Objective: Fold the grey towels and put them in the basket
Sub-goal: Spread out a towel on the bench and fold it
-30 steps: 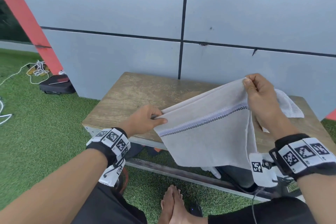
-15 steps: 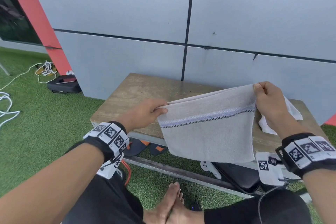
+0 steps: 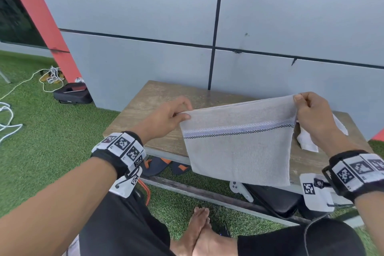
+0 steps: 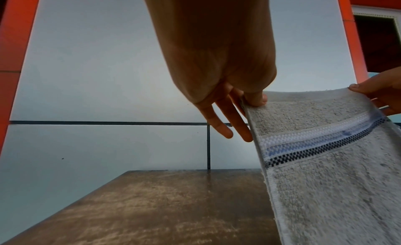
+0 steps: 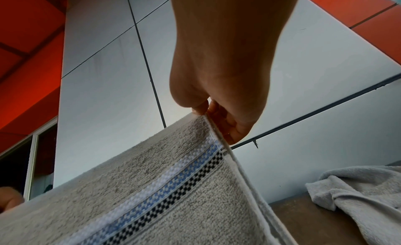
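A grey towel point(image 3: 239, 143) with a white, blue and black woven stripe is held spread in the air at centre frame, above the near edge of the wooden table point(image 3: 149, 106). Its upper left corner is pinched by the left hand point(image 3: 166, 118), its upper right corner by the right hand point(image 3: 311, 114). A second, crumpled towel point(image 3: 307, 141) is seen lying on the table behind the right hand.

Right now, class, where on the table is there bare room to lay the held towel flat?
The table's left half, between its left edge and the held towel, shows bare wood. The right end is crowded: a crumpled towel lies there, behind the right hand.
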A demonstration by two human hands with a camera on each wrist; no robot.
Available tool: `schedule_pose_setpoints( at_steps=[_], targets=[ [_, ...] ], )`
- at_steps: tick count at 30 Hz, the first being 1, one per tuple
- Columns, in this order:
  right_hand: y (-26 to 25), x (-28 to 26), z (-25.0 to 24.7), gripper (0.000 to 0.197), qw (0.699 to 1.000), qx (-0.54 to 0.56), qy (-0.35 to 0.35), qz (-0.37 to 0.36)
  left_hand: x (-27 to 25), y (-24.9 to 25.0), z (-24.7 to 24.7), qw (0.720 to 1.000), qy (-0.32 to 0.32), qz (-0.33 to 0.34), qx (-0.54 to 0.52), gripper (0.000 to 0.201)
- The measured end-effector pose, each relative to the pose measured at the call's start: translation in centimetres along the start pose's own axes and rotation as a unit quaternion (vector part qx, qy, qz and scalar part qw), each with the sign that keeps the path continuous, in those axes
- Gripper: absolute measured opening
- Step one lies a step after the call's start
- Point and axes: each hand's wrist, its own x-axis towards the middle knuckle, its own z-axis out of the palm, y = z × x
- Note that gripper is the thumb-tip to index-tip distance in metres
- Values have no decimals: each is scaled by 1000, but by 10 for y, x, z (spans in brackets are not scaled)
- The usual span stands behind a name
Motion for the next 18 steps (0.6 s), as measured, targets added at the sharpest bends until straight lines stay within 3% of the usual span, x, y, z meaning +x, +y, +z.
schedule_pose_setpoints(
  at_steps=[7,13,18],
  targets=[
    [-29,15,-1,17,999,-32,11,-25,39,14,-40,996,77,-40,23,11],
    [-43,62,8,15,999,18,28,-19,82,38,-80,986,152,-51,43,19],
    [-73,96,11,9,994,78,29,-68,114,50,-104,965,236,-51,103,8]
  ],
)
